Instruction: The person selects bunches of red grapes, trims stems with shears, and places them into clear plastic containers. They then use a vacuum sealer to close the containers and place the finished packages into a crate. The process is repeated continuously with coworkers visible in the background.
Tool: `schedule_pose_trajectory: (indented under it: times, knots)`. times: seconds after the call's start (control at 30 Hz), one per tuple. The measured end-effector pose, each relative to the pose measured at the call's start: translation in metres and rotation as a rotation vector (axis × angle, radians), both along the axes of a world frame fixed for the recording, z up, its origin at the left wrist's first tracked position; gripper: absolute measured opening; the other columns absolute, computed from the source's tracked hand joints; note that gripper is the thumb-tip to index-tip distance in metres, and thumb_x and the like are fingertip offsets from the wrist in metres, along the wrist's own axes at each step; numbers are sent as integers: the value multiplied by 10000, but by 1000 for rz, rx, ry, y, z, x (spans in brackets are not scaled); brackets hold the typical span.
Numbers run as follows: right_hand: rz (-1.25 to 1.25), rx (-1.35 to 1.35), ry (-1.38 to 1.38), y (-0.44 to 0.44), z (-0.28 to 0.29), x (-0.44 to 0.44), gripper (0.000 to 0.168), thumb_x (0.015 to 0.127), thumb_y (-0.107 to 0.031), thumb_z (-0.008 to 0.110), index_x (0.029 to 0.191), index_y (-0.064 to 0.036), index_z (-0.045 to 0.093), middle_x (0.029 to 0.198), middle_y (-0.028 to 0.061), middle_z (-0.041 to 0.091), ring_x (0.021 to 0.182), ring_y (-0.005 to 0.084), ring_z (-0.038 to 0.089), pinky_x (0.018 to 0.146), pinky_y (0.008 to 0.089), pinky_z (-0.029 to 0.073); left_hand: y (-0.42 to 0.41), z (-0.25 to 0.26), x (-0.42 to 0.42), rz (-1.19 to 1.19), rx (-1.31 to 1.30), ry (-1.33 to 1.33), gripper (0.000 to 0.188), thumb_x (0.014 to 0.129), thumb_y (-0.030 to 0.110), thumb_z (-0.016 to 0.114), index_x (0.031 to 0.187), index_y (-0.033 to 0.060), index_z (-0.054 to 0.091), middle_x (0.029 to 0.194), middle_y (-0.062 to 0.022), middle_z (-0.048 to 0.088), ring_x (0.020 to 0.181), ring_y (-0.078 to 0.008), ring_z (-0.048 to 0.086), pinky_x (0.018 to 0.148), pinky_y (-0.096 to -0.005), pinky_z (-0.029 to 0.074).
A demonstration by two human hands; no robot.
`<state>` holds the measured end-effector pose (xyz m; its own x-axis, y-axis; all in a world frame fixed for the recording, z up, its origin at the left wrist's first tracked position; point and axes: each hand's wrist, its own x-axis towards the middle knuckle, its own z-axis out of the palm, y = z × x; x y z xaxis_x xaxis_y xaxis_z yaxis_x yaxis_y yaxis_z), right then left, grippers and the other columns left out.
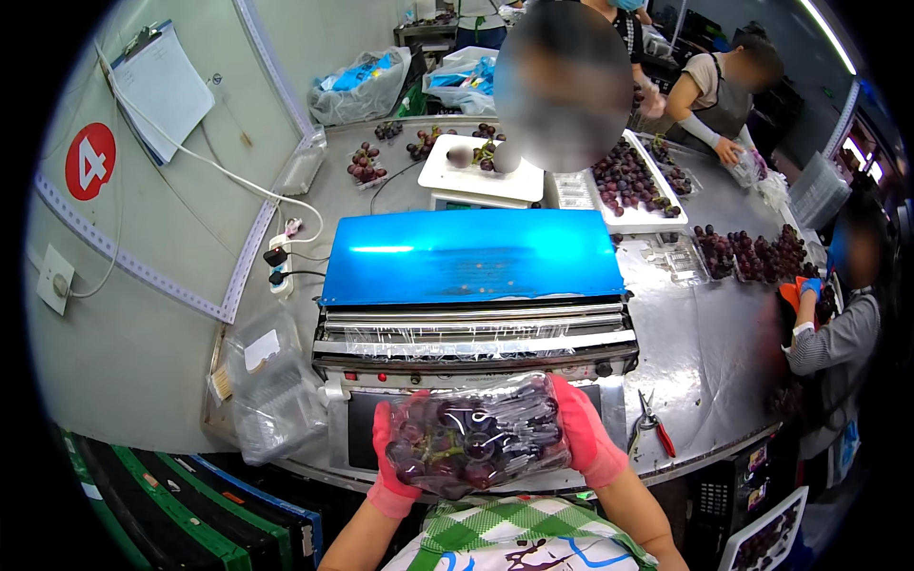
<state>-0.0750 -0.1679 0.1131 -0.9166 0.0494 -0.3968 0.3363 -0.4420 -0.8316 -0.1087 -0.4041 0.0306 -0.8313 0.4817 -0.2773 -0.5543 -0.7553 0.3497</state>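
Between my two pink-gloved hands is a pack of dark grapes (478, 439) covered in clear cling film. My left hand (393, 457) grips its left end, and my right hand (589, 435) grips its right end. The film over the right part is creased. The pack is held above the front of a film-wrapping machine (475, 335), partly hiding its dark plate (364, 428). Metal rollers and a strip of clear film lie behind the pack, below the machine's blue cover (471, 257).
Stacked clear plastic trays (275, 400) stand to the left. Red-handled pruning shears (651, 428) lie on the metal table (707, 357) to the right. Behind the machine are a scale with a white tray (478, 185) and a white crate of grapes (635, 182). Several people work around the table.
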Motion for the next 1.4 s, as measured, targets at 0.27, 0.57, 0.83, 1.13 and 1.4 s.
schedule_pose_trajectory:
  times: [0.27,0.57,0.83,1.13,1.4]
  knots:
    - [-308,-159,371,-19,18,8,479,909,-288,513,1304,-64,360,1207,99,489,1115,179,465,907,320,402,19,33,6,-55,145,-105,619,865,566,364,1215,70,485,1211,-120,524,1087,-302,509,945,-452,392]
    - [-19,-996,270,-20,-11,40,769,841,-628,338,1376,-77,303,1384,186,331,1242,319,374,1015,443,328,44,81,32,105,-423,455,560,874,440,468,1241,18,433,1216,-128,507,1078,-251,528,951,-401,420]
    - [-11,-1002,220,-26,-29,50,807,842,-631,334,1362,-15,297,1337,175,394,1187,298,433,990,411,359,61,75,36,401,-1229,1036,339,817,87,546,1138,-18,522,1136,-153,541,1007,-254,538,879,-348,424]
    - [113,-902,166,-7,-22,41,842,843,-632,333,1342,45,306,1300,162,448,1144,280,480,974,390,381,33,81,46,-160,359,-26,694,881,587,306,1343,71,349,1291,-118,460,1161,-277,461,997,-443,343]
    - [884,-1068,-205,-94,24,-10,646,932,-462,268,1352,28,300,1394,135,350,1250,258,385,1060,388,271,-41,23,98,341,542,-100,682,876,571,364,1337,68,343,1379,-118,354,1280,-301,301,1082,-478,179]
